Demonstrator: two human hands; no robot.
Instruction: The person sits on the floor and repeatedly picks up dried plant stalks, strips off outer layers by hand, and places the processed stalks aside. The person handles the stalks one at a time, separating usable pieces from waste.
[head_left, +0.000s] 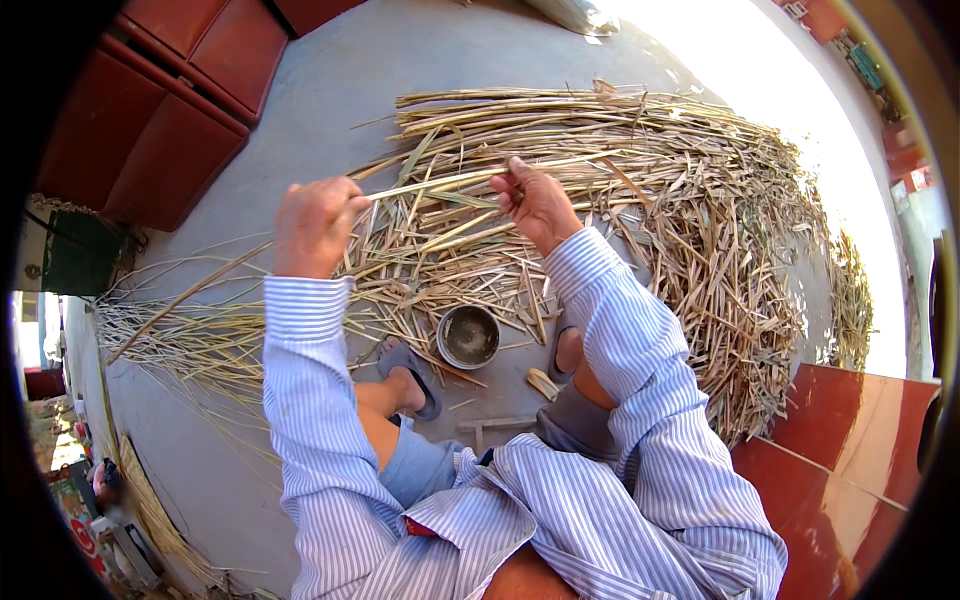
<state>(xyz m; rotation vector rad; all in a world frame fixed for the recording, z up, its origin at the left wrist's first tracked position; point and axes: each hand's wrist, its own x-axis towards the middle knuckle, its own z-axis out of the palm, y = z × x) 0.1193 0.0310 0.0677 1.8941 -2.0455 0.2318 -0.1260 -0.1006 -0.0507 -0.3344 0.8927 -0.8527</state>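
A long pale reed stalk (435, 183) stretches between my hands, rising slightly to the right. My left hand (312, 230) is closed in a fist around it. With bent fingers and thumb, my right hand (540, 204) pinches the same stalk, and a thin length seems to run on past it. A darker brown stalk (190, 292) slants down to the left from behind my left hand; whether it joins the held one, I cannot tell. Below both hands lies a large spread of dry reed stalks and leaves (560, 125).
A round metal bowl (468, 337) stands between my sandalled feet, near a low wooden piece (495, 424). Thin split strips (190, 335) fan out at left. Leafy scraps (730, 310) pile up at right. Red cabinets (170, 120) stand back left, red panels (835, 440) lower right.
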